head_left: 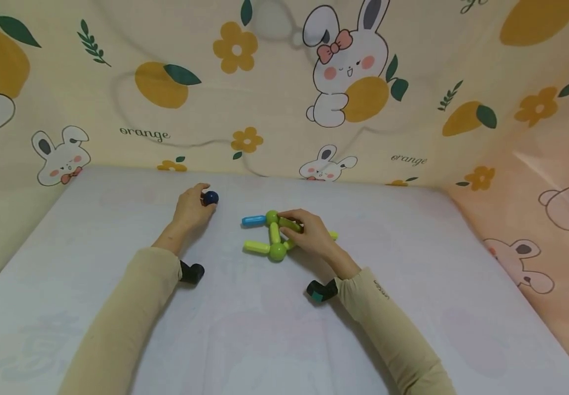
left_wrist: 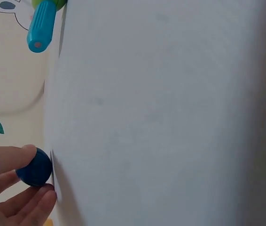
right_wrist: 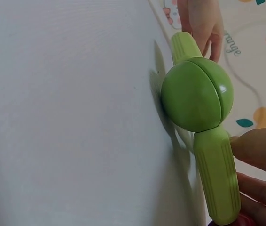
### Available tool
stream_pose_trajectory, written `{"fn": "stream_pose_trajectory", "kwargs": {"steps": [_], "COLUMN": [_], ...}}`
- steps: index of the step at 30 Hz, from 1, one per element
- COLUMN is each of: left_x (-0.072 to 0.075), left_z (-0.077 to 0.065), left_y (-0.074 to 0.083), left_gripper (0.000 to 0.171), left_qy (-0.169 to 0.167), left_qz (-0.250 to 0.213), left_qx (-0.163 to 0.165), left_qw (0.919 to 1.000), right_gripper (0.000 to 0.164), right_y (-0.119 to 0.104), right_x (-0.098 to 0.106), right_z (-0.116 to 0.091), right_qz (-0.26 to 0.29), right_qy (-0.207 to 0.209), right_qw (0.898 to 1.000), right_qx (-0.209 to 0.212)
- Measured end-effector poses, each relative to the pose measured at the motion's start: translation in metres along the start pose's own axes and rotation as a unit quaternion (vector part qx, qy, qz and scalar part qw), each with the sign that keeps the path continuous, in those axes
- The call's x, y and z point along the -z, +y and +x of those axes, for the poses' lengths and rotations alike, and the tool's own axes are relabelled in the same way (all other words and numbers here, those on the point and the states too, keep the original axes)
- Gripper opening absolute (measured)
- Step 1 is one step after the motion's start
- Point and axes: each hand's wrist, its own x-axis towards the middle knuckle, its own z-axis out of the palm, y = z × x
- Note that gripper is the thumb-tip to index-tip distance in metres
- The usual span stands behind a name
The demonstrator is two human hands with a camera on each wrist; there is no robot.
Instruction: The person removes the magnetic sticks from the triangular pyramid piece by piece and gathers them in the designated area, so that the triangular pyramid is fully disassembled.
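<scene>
Near the far left of the table, my left hand (head_left: 191,213) pinches a dark blue ball (head_left: 210,198); in the left wrist view the thumb lies on one side of the ball (left_wrist: 35,167) and the fingers on the other. My right hand (head_left: 312,235) holds a toy built of rods and balls by its upper light-green rod (head_left: 290,224). An upper green ball (head_left: 272,217) carries a blue rod (head_left: 254,221) pointing left. A short rod joins it to a lower green ball (head_left: 277,252), which has another light-green rod (head_left: 256,247). The right hand hides part of the toy; a red piece (right_wrist: 238,221) peeks out.
A white cloth (head_left: 245,329) covers the table. Behind it hangs a cream backdrop (head_left: 274,104) printed with rabbits and oranges. Black camera mounts (head_left: 193,273) sit at both wrists, close over the table.
</scene>
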Motion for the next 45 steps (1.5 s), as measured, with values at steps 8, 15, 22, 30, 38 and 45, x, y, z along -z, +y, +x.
{"fn": "stream_pose_trajectory", "kwargs": {"steps": [8, 15, 22, 30, 38, 45], "left_x": [0.003, 0.005, -0.005, -0.025, -0.032, -0.037], "left_z": [-0.003, -0.013, -0.028, -0.029, -0.026, -0.026], "left_y": [0.004, 0.008, 0.030, 0.043, 0.045, 0.048], "left_gripper": [0.063, 0.066, 0.051, 0.040, 0.040, 0.032], "left_qy": [-0.028, -0.020, 0.016, -0.039, -0.091, -0.085], "left_qz": [0.032, 0.034, -0.008, -0.028, -0.059, -0.052], "left_qx": [0.007, 0.013, -0.035, -0.072, -0.052, -0.041], "left_qw": [0.9990, 0.9991, 0.9992, 0.9962, 0.9927, 0.9942], "right_gripper": [0.037, 0.039, 0.041, 0.038, 0.035, 0.033], "right_y": [-0.003, -0.005, -0.006, -0.007, -0.011, -0.014], "right_x": [0.002, 0.003, 0.000, -0.005, -0.008, -0.008], "right_z": [0.004, 0.008, 0.016, 0.023, 0.029, 0.029], "right_qz": [0.007, 0.002, -0.001, 0.007, 0.015, 0.023], "right_qy": [-0.014, -0.027, -0.035, -0.034, -0.019, -0.001], "right_qw": [1.000, 0.999, 0.998, 0.996, 0.995, 0.993], "right_qx": [-0.021, -0.034, -0.049, -0.083, -0.100, -0.112]}}
